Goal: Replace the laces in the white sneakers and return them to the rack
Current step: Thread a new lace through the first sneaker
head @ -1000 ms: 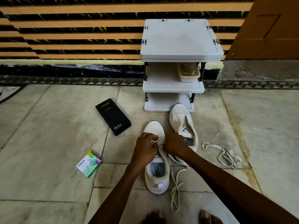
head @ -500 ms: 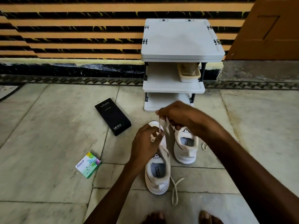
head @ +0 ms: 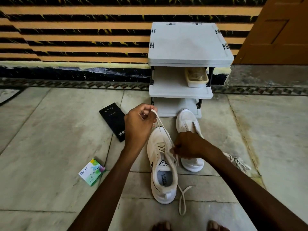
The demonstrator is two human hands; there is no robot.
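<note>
Stage: lacing sneaker 1 of 2 | left hand point(head: 140, 124) pinches lace point(head: 161, 145) raised | right hand point(head: 191, 145) pinches it at eyelets | sneaker farther from shoe rack point(head: 188, 42) point(head: 164, 172) looks about half threaded | sneaker nearest rack point(head: 186, 120) looks unlaced | racking pending

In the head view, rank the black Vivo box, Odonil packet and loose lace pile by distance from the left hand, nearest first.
1. black Vivo box, just beside the left hand
2. Odonil packet, lower left floor
3. loose lace pile, far right
</note>
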